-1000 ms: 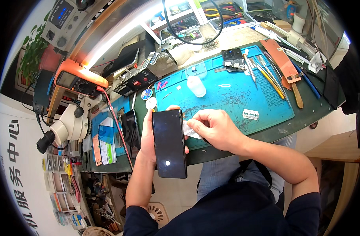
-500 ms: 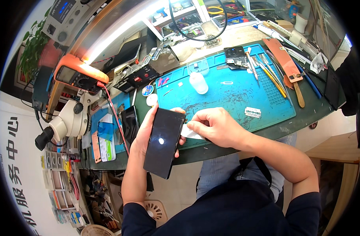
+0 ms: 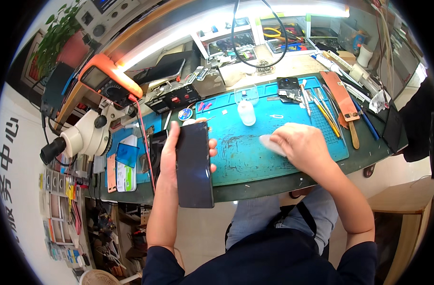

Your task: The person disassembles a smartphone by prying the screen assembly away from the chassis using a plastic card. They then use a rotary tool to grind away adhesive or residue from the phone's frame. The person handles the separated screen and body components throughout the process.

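Along the near side of the scene runs the dark green bench, and across its middle spreads the blue mat, scuffed all over its centre. Far left, the pale microscope leans in at the bench's end, with the orange multimeter propped just beyond it. Over on the far right lies the brown strip, across the mat's right edge.

Centre stage, the dark phone hangs above the bench's near edge, left of the middle, glossy face up! The left hand is clamped around it, thumb along the left edge, fingertips showing at the right edge. Well apart to the right, the right hand hovers over the near right part of the mat, fingers pinched together on the white wipe. That one is blurred, so it could be tissue or cloth, and I can't tell whether it touches the mat.

Farther back on the mat stands the white bottle, and just to its right lies the tiny looped pin.
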Motion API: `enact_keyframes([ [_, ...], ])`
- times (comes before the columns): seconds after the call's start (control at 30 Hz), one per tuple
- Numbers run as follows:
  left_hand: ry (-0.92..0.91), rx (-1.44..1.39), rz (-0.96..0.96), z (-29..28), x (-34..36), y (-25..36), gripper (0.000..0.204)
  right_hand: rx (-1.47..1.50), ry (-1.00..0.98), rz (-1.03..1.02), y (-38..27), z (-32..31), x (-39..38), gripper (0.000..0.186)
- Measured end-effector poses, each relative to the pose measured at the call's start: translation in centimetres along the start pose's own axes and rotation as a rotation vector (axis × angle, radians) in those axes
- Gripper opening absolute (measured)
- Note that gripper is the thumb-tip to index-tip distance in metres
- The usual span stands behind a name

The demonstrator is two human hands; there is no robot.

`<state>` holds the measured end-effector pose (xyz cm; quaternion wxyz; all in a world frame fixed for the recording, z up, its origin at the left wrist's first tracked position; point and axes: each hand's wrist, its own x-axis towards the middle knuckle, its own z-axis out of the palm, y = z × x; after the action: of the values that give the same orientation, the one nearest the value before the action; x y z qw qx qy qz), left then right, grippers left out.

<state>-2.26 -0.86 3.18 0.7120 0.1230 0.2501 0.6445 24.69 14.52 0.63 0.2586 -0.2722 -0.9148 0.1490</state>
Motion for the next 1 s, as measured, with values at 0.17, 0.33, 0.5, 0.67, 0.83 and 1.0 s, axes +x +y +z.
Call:
enact_keyframes([
  [0.17,-0.066,0.007,0.190,1.3,1.3,-2.0,0.067,-0.395,0.405,-0.126,-1.1,-0.3,0.0,0.029],
  [0.33,-0.290,-0.186,0.382,2.9,2.7,-4.1,0.073,1.565,-0.619,0.505,-5.7,0.4,-1.3,0.057],
  [0.5,-0.445,-0.098,0.440,3.1,3.5,-5.2,0.083,1.925,-0.784,0.371,-7.3,1.7,-1.8,0.068],
  [0.67,0.067,0.411,0.460,2.9,1.7,-5.5,0.112,1.623,-0.496,0.246,-7.5,1.3,-2.2,0.075],
  [0.83,0.045,0.826,0.430,2.3,-1.7,-7.8,0.091,1.276,-0.357,0.256,-6.8,0.0,-1.7,0.069],
  [1.0,0.037,0.696,0.310,2.5,-2.9,-7.1,0.084,1.114,-0.323,0.164,-7.0,0.9,-1.6,0.074],
])
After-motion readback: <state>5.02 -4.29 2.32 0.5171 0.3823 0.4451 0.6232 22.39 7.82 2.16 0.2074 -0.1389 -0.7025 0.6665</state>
